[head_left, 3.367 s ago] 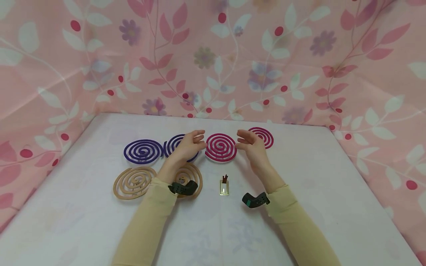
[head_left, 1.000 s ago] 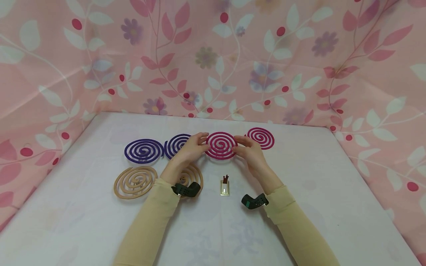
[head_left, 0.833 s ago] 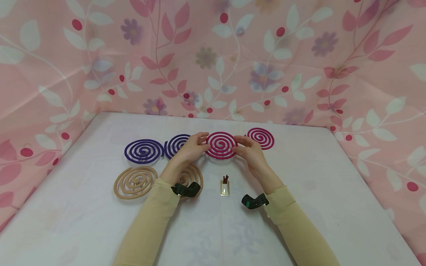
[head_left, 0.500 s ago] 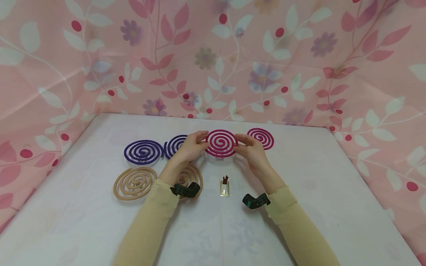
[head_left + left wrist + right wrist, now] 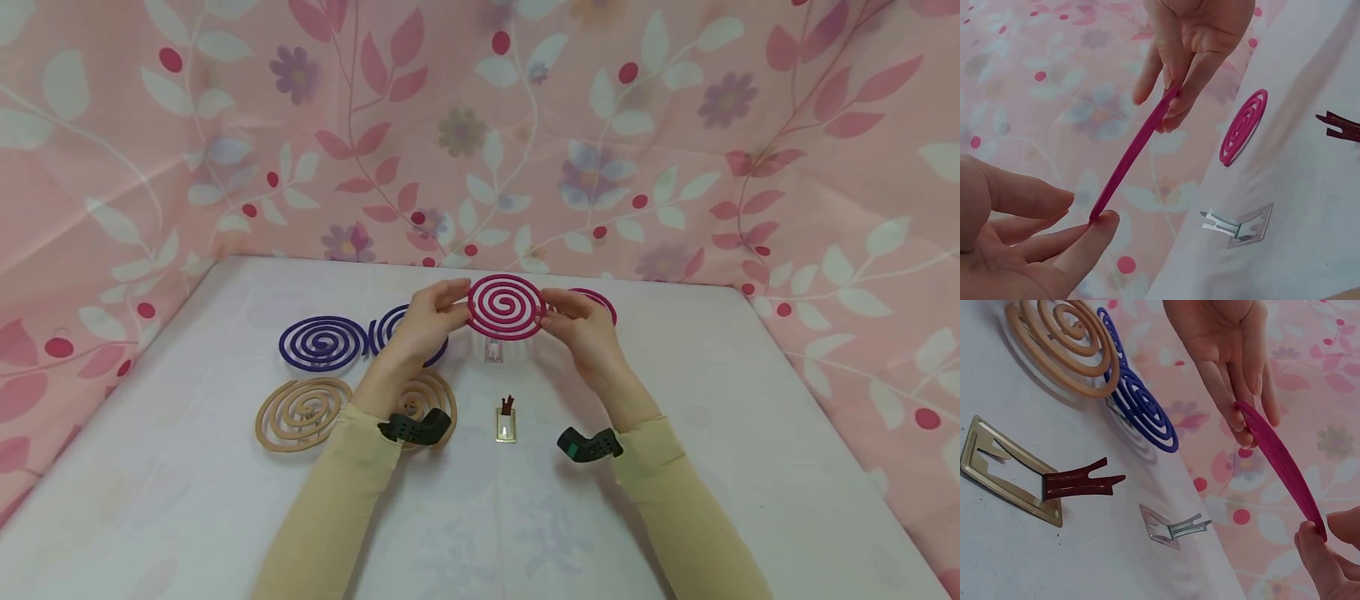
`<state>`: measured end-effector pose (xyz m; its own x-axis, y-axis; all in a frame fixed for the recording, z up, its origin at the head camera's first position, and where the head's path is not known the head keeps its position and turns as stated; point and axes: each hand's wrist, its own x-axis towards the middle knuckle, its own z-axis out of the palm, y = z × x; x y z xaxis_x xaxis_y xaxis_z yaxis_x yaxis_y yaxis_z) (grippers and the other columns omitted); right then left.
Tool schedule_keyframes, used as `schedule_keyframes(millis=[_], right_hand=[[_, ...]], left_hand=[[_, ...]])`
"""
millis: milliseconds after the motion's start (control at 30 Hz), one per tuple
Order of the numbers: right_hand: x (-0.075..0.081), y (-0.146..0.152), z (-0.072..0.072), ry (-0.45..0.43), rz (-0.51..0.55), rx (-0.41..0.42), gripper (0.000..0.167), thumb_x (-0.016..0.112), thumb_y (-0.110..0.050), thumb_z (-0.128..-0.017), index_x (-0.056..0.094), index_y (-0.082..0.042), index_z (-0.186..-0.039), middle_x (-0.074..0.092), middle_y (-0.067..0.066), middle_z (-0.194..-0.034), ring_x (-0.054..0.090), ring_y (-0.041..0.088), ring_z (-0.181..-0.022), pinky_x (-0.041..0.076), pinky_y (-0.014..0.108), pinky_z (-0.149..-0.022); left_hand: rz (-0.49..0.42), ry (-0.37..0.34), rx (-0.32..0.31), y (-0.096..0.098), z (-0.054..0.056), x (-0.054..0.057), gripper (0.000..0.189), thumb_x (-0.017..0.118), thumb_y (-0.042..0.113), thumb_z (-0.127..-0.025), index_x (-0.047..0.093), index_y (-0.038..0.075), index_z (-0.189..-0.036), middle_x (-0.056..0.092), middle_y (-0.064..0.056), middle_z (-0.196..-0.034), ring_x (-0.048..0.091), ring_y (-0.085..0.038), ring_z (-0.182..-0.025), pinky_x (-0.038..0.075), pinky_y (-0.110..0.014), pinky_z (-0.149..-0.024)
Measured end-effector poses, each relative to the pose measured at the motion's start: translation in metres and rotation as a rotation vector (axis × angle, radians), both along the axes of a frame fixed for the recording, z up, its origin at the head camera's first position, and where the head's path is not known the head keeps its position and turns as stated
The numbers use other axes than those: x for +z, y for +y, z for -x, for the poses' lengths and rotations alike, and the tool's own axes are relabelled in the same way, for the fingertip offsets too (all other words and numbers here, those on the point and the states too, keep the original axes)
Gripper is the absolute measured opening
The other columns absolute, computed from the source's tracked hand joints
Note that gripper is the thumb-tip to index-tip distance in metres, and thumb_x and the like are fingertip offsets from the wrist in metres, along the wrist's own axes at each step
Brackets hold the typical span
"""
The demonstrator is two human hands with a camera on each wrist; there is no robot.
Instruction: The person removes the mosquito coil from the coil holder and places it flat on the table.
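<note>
Between my two hands is a magenta mosquito coil (image 5: pixel 507 305), held level and raised above the table. My left hand (image 5: pixel 420 329) pinches its left edge, and the right hand (image 5: pixel 594 340) grips the opposite edge with thumb and fingers. In the wrist views the coil (image 5: pixel 1132 156) appears edge-on as a thin, slightly bowed strip. A small silvery metal coil stand (image 5: pixel 1190 527) with an upright forked prong sits on the table below it. Nearer the body is a gold-framed stand (image 5: pixel 506 427) with a dark red prong (image 5: pixel 1082 482).
On the left, two dark blue coils (image 5: pixel 322 342) stand behind two tan coils (image 5: pixel 308 408); my left arm partly covers one of each. A second magenta coil (image 5: pixel 1244 128) is at the back right, partly behind my right hand. A pink floral cloth (image 5: pixel 465 133) hangs beyond the white table (image 5: pixel 712 433).
Both hands came in from either side and took hold of the magenta coil. It has risen off its stand and shifted slightly right, leaving the silvery stand in sight.
</note>
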<state>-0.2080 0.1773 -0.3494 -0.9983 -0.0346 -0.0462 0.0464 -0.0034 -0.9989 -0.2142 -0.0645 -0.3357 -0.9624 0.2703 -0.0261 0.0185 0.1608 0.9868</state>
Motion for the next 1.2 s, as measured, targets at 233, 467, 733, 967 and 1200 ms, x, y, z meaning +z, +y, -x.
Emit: schedule_keyframes(millis=[233,467,733,967,1200], right_hand=[[0.009,0.003,-0.001,0.025,0.069,-0.001,0.038,0.059,-0.003,-0.098,0.057,0.0,-0.135,0.058,0.013,-0.132,0.062,0.019,-0.109,0.055,0.022,-0.092],[0.015,0.004,-0.002,0.01,0.132,0.003,0.039,0.059,-0.002,-0.098,0.054,0.003,-0.136,0.06,0.011,-0.125,0.067,0.015,-0.101,0.055,0.024,-0.094],[0.015,0.006,-0.003,0.002,0.138,0.024,0.041,0.058,-0.001,-0.098,0.053,0.005,-0.138,0.06,0.014,-0.127,0.069,0.014,-0.101,0.054,0.025,-0.094],[0.015,0.007,-0.002,0.006,0.128,0.038,0.04,0.059,-0.001,-0.098,0.054,0.005,-0.137,0.06,0.014,-0.127,0.068,0.015,-0.102,0.056,0.027,-0.092],[0.014,0.011,-0.001,0.016,0.112,0.05,0.041,0.061,-0.002,-0.097,0.054,0.005,-0.137,0.061,0.016,-0.127,0.07,0.015,-0.1,0.057,0.029,-0.09]], left_hand=[[-0.093,0.001,0.018,-0.002,-0.002,0.009,0.048,0.053,0.004,-0.101,0.044,0.006,-0.149,0.049,-0.011,-0.151,0.06,-0.028,-0.126,0.044,-0.04,-0.112],[-0.187,0.01,0.008,-0.004,-0.001,0.011,0.05,0.052,0.0,-0.101,0.042,0.003,-0.15,0.047,-0.016,-0.152,0.056,-0.033,-0.13,0.043,-0.04,-0.112],[-0.213,-0.005,0.007,-0.004,-0.002,0.01,0.051,0.052,-0.002,-0.1,0.042,0.002,-0.149,0.048,-0.016,-0.151,0.055,-0.032,-0.131,0.048,-0.037,-0.107],[-0.201,-0.005,0.017,-0.003,-0.001,0.009,0.051,0.055,-0.003,-0.098,0.044,0.003,-0.148,0.05,-0.015,-0.15,0.056,-0.03,-0.131,0.047,-0.036,-0.108],[-0.19,-0.008,0.035,0.0,-0.001,0.009,0.049,0.056,-0.002,-0.098,0.046,0.002,-0.146,0.051,-0.015,-0.149,0.055,-0.029,-0.132,0.044,-0.037,-0.111]])
